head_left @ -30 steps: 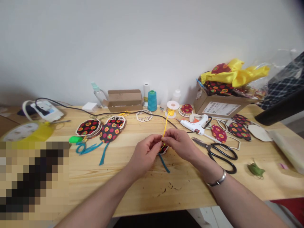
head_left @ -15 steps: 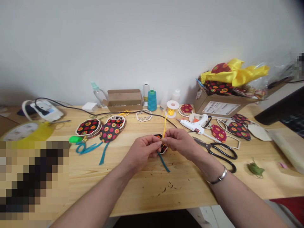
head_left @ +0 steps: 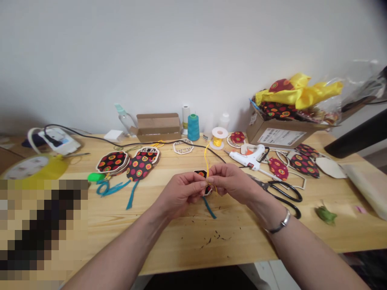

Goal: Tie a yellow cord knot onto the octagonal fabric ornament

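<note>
Both hands meet over the middle of the worktop (head_left: 187, 237). The left hand (head_left: 180, 194) has its grip closed on a small patterned piece (head_left: 201, 174), which thumb and forefinger pinch from the left side. The right hand (head_left: 233, 183) is just beside it, and its grip is closed on a yellow cord (head_left: 207, 158), pinched right at the piece. The cord runs away from the fingers to a white spool (head_left: 219, 135) that stands further back. A blue ribbon (head_left: 209, 208) comes out from under the piece and lies on the wood toward the person. So the piece sits between the two hands; I cannot tell if it touches the wood. To the right of the right hand lie black scissors (head_left: 282, 192), with a white glue gun (head_left: 249, 158) behind them. At the left, well apart, is a pile of similar patterned pieces (head_left: 113, 162).
</note>
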A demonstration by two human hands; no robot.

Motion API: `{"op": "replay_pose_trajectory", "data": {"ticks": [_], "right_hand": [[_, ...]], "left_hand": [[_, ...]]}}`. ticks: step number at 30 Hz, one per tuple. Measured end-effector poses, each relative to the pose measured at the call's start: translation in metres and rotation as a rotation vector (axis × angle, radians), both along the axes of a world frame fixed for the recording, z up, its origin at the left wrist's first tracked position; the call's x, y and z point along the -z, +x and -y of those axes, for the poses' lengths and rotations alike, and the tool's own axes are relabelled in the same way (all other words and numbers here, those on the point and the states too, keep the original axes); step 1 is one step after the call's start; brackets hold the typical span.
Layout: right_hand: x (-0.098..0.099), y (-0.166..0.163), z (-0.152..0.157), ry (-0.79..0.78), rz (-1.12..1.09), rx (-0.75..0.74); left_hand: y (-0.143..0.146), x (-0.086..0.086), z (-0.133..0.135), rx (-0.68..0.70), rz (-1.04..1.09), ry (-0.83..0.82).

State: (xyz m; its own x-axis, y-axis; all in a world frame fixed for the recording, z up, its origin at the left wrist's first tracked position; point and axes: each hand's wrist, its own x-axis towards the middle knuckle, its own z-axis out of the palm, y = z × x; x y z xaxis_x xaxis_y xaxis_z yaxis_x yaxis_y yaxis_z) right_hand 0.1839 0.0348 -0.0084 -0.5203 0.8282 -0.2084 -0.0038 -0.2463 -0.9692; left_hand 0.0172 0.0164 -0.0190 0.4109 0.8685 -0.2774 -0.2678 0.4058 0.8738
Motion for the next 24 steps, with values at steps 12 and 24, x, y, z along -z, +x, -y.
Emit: {"op": "replay_pose_trajectory", "data": {"ticks": [12, 24], "right_hand": [[-0.0013, -0.0027, 0.0002, 0.043, 0.039, 0.003], [-0.0003, -0.0017, 0.0001, 0.047, 0.013, 0.015]], "left_hand": [[0.0023, -0.0009, 0.0009, -0.097, -0.142, 0.024], [0.0018, 0.0006, 0.0008, -0.075, -0.067, 0.04]]}}
